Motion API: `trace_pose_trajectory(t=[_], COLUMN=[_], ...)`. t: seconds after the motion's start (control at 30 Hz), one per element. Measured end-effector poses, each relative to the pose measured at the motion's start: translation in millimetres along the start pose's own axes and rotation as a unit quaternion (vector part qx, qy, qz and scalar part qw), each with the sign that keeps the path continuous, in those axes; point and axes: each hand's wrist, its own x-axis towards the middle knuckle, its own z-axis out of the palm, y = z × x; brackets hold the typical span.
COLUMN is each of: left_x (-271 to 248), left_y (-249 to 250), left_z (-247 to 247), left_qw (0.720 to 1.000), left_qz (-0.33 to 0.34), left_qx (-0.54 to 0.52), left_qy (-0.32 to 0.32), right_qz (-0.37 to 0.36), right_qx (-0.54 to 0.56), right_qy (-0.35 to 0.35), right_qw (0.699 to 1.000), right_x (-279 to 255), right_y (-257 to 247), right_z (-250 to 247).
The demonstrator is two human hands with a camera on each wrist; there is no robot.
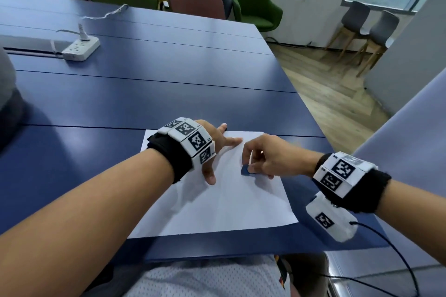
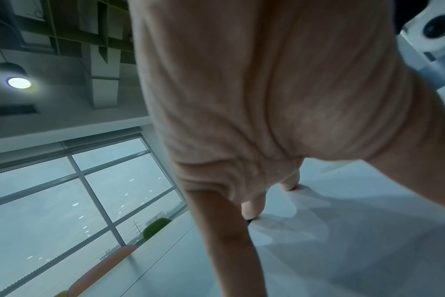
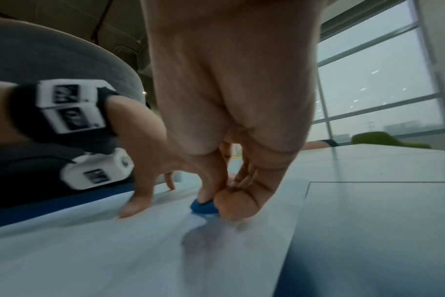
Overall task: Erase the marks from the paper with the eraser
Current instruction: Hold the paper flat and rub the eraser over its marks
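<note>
Paper (image 1: 217, 200) lying flat on blue table (image 1: 144, 94), near edge of sheet just short of table's near edge, right edge close to table's right edge. Far edge of sheet along a seam in the tabletop. Wide bare tabletop beyond the paper's far edge and to its left; bare white sheet between eraser and paper's near edge. No marks legible on the sheet in any view; motion blur in right wrist view.

Left hand (image 1: 214, 149) on far-left part of paper, fingers straight and spread, tips pressing down on sheet, thumb (image 1: 209, 176) angled toward paper's middle. One fingertip past paper's far edge onto table. Nothing gripped. Left wrist view: fingertips (image 2: 252, 209) planted on pale surface.

Right hand (image 1: 268, 157) over paper's right half, fingers curled, pinching blue eraser (image 1: 246, 171) between thumb and fingertips. Eraser down on sheet, right of paper's centre, just beside left thumb, not touching it. Right wrist view: eraser (image 3: 205, 207) bottom in contact with paper, faint shadow beneath.

Power strip (image 1: 80, 48) well beyond paper's far-left corner, white cable plugged in. Chairs (image 1: 255, 5) past table's far edge.
</note>
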Motion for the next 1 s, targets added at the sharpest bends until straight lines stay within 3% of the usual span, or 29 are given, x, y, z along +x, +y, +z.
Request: trace_pose_trajectory(t=[0.07,0.1,0.23,0.37,0.53,0.63,0.77,0.87,1.0], left_x=[0,-1,-1,-2,-3,-4,-3,-3,-3], left_y=[-1,-2,1,-1,-1,-1,0,1,-1], left_z=[0,0,0,0,1,1,0,1,-1], left_qw=[1.0,1.0,1.0,1.0,1.0,1.0,1.0,1.0,1.0], left_qz=[0.001,0.002,0.0,-0.002,0.009,0.006,0.008,0.006,0.002], left_qx=[-0.002,-0.002,-0.001,-0.007,-0.012,-0.014,-0.012,-0.012,-0.015], left_qy=[0.002,0.004,0.003,0.003,0.017,0.018,0.019,0.018,0.014], right_qz=[-0.019,-0.021,0.007,0.011,0.039,0.074,0.075,0.104,0.164], right_qx=[-0.003,-0.012,-0.003,-0.016,0.052,0.02,0.008,0.032,0.025], right_qy=[-0.081,-0.089,0.046,0.021,0.24,0.193,0.261,0.188,0.235], right_qw=[0.997,0.996,0.999,1.0,0.969,0.978,0.962,0.976,0.958], right_x=[-9,-9,4,1,8,4,4,4,12], right_y=[-3,-3,5,2,13,16,24,24,43], right_z=[4,1,-8,-16,-30,-14,-11,-13,-41])
